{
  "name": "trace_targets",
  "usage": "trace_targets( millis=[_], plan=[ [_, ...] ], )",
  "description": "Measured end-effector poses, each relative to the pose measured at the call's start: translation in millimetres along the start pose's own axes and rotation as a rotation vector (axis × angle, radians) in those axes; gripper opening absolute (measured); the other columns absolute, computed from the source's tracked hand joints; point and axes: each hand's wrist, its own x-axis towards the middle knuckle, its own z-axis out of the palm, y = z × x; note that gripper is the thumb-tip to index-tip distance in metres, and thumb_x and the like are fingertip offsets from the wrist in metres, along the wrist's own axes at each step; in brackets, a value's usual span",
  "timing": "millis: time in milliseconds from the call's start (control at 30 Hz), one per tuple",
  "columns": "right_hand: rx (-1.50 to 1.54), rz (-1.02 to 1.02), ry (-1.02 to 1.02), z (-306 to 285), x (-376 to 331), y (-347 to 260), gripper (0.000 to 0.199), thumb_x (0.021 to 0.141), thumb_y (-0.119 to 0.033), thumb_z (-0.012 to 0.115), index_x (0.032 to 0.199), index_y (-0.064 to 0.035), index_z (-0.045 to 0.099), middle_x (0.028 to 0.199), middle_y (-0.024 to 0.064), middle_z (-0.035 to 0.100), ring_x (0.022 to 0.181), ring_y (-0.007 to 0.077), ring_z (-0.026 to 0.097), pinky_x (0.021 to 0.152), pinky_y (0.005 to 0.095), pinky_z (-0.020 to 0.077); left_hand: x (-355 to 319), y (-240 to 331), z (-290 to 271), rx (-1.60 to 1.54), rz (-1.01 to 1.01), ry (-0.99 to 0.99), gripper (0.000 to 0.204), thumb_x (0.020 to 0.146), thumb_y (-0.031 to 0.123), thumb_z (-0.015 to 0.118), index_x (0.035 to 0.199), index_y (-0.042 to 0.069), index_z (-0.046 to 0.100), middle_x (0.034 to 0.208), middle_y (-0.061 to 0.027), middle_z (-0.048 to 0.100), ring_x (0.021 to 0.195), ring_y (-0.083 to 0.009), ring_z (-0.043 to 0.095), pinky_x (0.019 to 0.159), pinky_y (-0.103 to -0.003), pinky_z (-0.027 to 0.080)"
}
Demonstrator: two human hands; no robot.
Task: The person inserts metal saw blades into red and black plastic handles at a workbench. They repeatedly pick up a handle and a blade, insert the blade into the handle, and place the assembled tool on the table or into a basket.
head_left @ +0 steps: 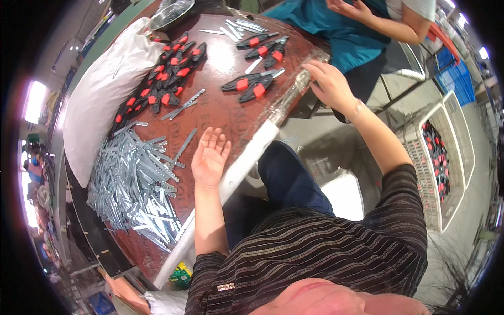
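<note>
My left hand (210, 158) is open above the near side of the red-brown table (215, 113), palm up, fingers slightly curled, holding nothing. Beside it lies a notched metal strip (185, 145), next to a big heap of similar strips (134, 181). My right hand (329, 86) is open, its fingers stretched over the plastic-wrapped table edge (294, 92). Left of it are two black tool bodies with red parts (253, 85) and metal strips. A few more such bodies (264, 50) lie farther back.
A pile of black-and-red pieces (170, 71) lies against a white sack (107, 100). Loose metal bars (239, 27) lie at the far edge, near a co-worker's hand (354, 10). To the right stand a pale crate (455, 197) with black-and-red pieces and a blue crate (455, 76).
</note>
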Motion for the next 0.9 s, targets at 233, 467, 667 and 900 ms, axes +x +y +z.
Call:
trace_targets(
  millis=[233, 467, 667, 900],
  plan=[
    [0.002, 0.025, -0.298, 108.1, 119.5, 69.2, 0.045, 0.076, -0.001, 0.052, 0.12, -0.009, 0.055, 0.12, 0.0122, 0.057, 0.108, 0.0312, 0.055, 0.091, 0.0401, 0.0458, 12.4, -1.4, 8.2, -0.013, 0.017, 0.011, 0.049, 0.089, 0.03, 0.056, 0.131, 0.008, 0.044, 0.128, -0.0082, 0.05, 0.116, -0.0211, 0.049, 0.102, -0.041, 0.037],
    [0.055, 0.211, -0.399, 187.6, 188.2, 97.8, 0.059, 0.078, -0.012, 0.053, 0.136, -0.0118, 0.042, 0.139, 0.014, 0.042, 0.13, 0.0292, 0.038, 0.107, 0.04, 0.0329, 13.6, -1.2, 13.1, 0.025, -0.059, 0.06, 0.049, 0.09, 0.032, 0.055, 0.13, 0.008, 0.042, 0.127, -0.0087, 0.049, 0.114, -0.0211, 0.049, 0.1, -0.04, 0.039],
    [-0.134, 0.329, -0.69, 185.2, 217.7, 74.6, 0.07, 0.068, -0.033, 0.066, 0.133, -0.0124, 0.047, 0.13, 0.0187, 0.047, 0.124, 0.0384, 0.039, 0.104, 0.0418, 0.0348, 11.7, 0.3, 16.3, 0.093, -0.057, 0.109, 0.05, 0.09, 0.034, 0.054, 0.131, 0.008, 0.042, 0.127, -0.0081, 0.049, 0.112, -0.0206, 0.049, 0.099, -0.04, 0.039],
    [-0.112, -0.055, -0.389, 152.4, 220.3, 88.4, 0.054, 0.061, -0.032, 0.067, 0.11, -0.0094, 0.064, 0.105, 0.0191, 0.058, 0.105, 0.0393, 0.05, 0.093, 0.042, 0.0425, 10.6, -1.6, 14.5, 0.058, -0.061, 0.117, 0.05, 0.09, 0.035, 0.054, 0.13, 0.008, 0.042, 0.125, -0.008, 0.05, 0.111, -0.0203, 0.049, 0.099, -0.04, 0.04]
  ],
)
